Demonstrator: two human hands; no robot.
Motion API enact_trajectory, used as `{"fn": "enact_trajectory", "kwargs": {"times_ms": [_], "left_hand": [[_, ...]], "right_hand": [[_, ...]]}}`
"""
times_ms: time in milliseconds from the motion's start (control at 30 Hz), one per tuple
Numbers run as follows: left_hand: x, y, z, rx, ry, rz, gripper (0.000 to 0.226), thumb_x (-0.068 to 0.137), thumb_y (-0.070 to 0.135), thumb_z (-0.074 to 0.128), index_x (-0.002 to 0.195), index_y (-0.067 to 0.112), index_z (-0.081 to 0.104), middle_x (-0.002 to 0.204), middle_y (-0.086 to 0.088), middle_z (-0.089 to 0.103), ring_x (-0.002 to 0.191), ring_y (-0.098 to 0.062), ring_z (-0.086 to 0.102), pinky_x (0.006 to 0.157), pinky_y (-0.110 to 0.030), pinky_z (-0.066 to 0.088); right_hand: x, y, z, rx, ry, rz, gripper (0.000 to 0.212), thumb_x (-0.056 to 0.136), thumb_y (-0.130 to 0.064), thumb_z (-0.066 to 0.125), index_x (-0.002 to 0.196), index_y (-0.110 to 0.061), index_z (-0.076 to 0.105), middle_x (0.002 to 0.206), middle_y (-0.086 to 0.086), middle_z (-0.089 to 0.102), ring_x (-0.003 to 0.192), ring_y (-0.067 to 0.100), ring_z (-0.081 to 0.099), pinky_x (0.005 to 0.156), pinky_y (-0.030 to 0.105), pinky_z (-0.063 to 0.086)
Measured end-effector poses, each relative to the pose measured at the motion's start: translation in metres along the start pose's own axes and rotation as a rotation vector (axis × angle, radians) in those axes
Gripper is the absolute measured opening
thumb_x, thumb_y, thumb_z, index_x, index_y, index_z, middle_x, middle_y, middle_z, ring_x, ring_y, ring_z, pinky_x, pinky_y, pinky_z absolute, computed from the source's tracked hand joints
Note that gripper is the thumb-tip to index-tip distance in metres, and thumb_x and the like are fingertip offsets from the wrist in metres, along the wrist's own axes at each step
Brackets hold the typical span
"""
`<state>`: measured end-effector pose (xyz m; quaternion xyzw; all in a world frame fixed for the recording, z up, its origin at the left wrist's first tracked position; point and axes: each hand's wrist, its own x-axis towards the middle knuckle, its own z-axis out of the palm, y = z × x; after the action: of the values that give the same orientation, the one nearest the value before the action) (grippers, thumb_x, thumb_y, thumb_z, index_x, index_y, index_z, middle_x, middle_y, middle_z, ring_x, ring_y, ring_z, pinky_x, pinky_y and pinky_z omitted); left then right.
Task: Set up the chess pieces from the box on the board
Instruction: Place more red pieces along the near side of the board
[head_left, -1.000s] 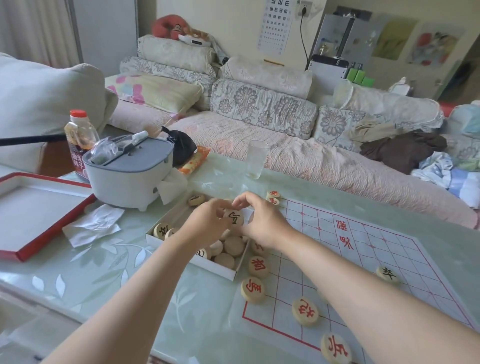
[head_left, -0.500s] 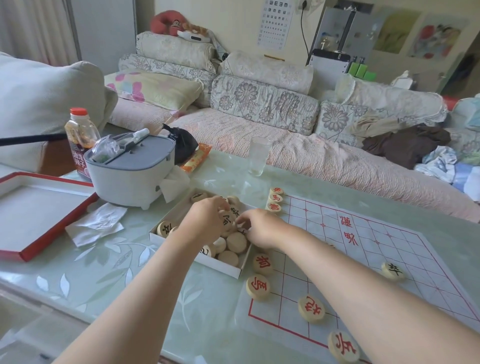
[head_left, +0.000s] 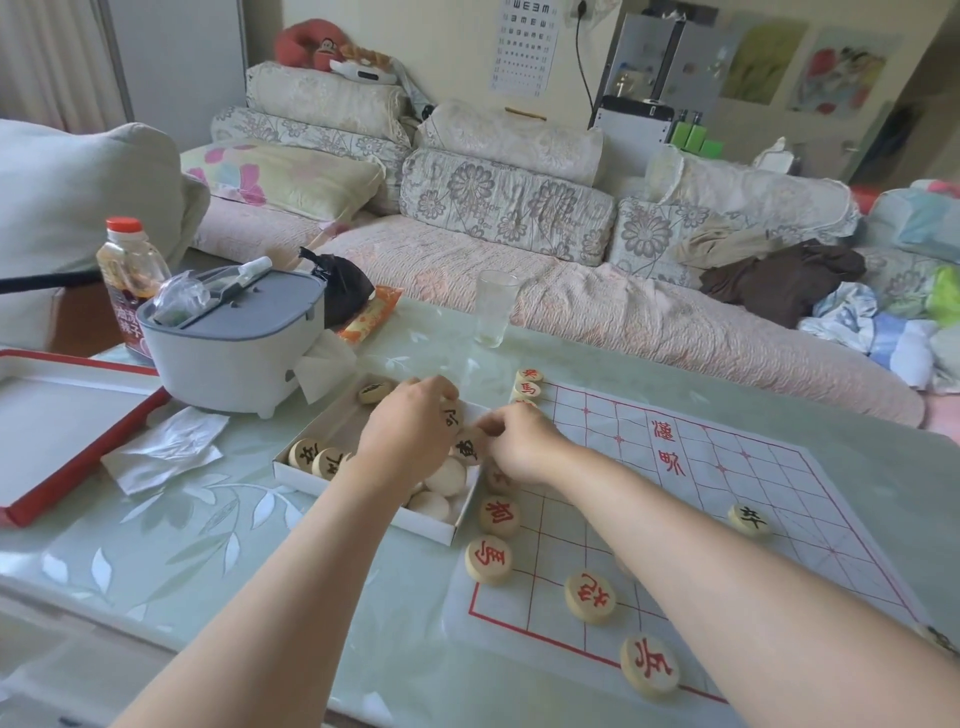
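White board (head_left: 727, 467) — red grid; pale pieces (head_left: 488, 559).

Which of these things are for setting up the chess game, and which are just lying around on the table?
For the game: box, chess pieces, board, left hand and right hand at the box.
Just lying about: bottle, grey-lidded tub, glass, crumpled tissue, black bag.

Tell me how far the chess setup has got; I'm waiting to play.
Early. Done: a handful of red pieces sit along the board's edge by the box, one black piece on its right side. In hand: the left hand grips a black-marked piece over the box; the right hand reaches in beside it, grip unclear. Left: several pieces remain in the box.
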<state>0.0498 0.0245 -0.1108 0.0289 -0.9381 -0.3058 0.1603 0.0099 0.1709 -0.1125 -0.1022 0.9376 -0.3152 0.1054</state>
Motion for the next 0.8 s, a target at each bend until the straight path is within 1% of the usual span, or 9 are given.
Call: {"fn": "enact_trajectory", "kwargs": {"times_ms": [100,200,267,333,400,500,600,667,800], "left_hand": [[-0.005,0.023,0.005,-0.067,0.038,0.036,0.030,0.091,0.015,0.048,0.118,0.023,0.059,0.111,-0.005,0.058,0.099,-0.025,0.056,0.079,-0.032,0.046],[-0.010,0.043,0.014,-0.125,0.007,0.092,0.029,0.092,0.015,0.048,0.116,0.023,0.060,0.111,-0.004,0.059,0.096,-0.022,0.056,0.079,-0.031,0.046],[-0.015,0.056,0.022,-0.148,-0.019,0.115,0.028,0.092,0.015,0.047,0.114,0.026,0.061,0.111,-0.002,0.060,0.094,-0.020,0.057,0.079,-0.032,0.048],[-0.021,0.071,0.032,-0.167,-0.065,0.140,0.028,0.092,0.015,0.049,0.114,0.027,0.063,0.110,-0.001,0.061,0.092,-0.018,0.057,0.074,-0.028,0.046],[-0.028,0.087,0.044,-0.192,-0.106,0.171,0.028,0.092,0.015,0.053,0.114,0.027,0.064,0.110,0.001,0.060,0.089,-0.015,0.056,0.067,-0.019,0.040],[-0.038,0.113,0.060,-0.247,-0.155,0.207,0.027,0.092,0.017,0.054,0.113,0.031,0.065,0.111,0.002,0.061,0.081,-0.012,0.056,0.060,-0.017,0.037],[-0.050,0.141,0.078,-0.262,-0.245,0.230,0.028,0.094,0.019,0.051,0.115,0.032,0.063,0.109,0.002,0.061,0.072,-0.010,0.056,0.049,-0.016,0.039],[-0.061,0.159,0.091,-0.292,-0.320,0.235,0.028,0.095,0.017,0.050,0.116,0.031,0.062,0.107,0.002,0.061,0.064,-0.007,0.052,0.042,-0.012,0.035],[-0.082,0.184,0.118,-0.292,-0.468,0.264,0.022,0.094,0.018,0.051,0.110,0.029,0.059,0.099,0.004,0.063,0.069,-0.012,0.059,0.049,-0.022,0.044]], "right_hand": [[-0.018,0.012,-0.017,0.108,0.066,0.028,0.026,0.093,-0.010,0.051,0.099,-0.023,0.071,0.100,-0.001,0.071,0.082,0.019,0.065,0.055,0.022,0.048],[-0.040,0.030,-0.040,0.185,0.105,0.030,0.025,0.093,-0.011,0.051,0.098,-0.022,0.073,0.095,0.006,0.075,0.068,0.015,0.065,0.054,0.026,0.050],[-0.055,0.045,-0.056,0.235,0.118,0.043,0.016,0.095,-0.017,0.056,0.101,-0.020,0.071,0.093,0.008,0.075,0.064,0.013,0.064,0.057,0.028,0.052],[-0.072,0.063,-0.071,0.281,0.130,0.066,0.016,0.095,-0.025,0.062,0.110,-0.019,0.066,0.094,0.006,0.073,0.066,0.013,0.066,0.058,0.028,0.052],[-0.089,0.086,-0.083,0.336,0.146,0.100,0.021,0.095,-0.026,0.064,0.115,-0.019,0.062,0.096,0.006,0.071,0.068,0.015,0.066,0.058,0.027,0.050],[-0.116,0.119,-0.098,0.377,0.186,0.151,0.014,0.095,-0.022,0.064,0.109,-0.019,0.065,0.096,0.009,0.073,0.068,0.016,0.065,0.058,0.027,0.048],[-0.138,0.145,-0.116,0.355,0.213,0.210,0.010,0.097,-0.018,0.061,0.105,-0.017,0.067,0.093,0.008,0.073,0.067,0.016,0.062,0.058,0.027,0.045],[-0.150,0.161,-0.127,0.309,0.205,0.255,0.013,0.098,-0.015,0.057,0.105,-0.018,0.067,0.093,0.006,0.073,0.069,0.016,0.062,0.056,0.026,0.041],[-0.170,0.191,-0.135,0.209,0.152,0.319,0.023,0.096,-0.005,0.050,0.098,-0.017,0.069,0.095,0.005,0.070,0.069,0.015,0.059,0.048,0.019,0.039]]}}
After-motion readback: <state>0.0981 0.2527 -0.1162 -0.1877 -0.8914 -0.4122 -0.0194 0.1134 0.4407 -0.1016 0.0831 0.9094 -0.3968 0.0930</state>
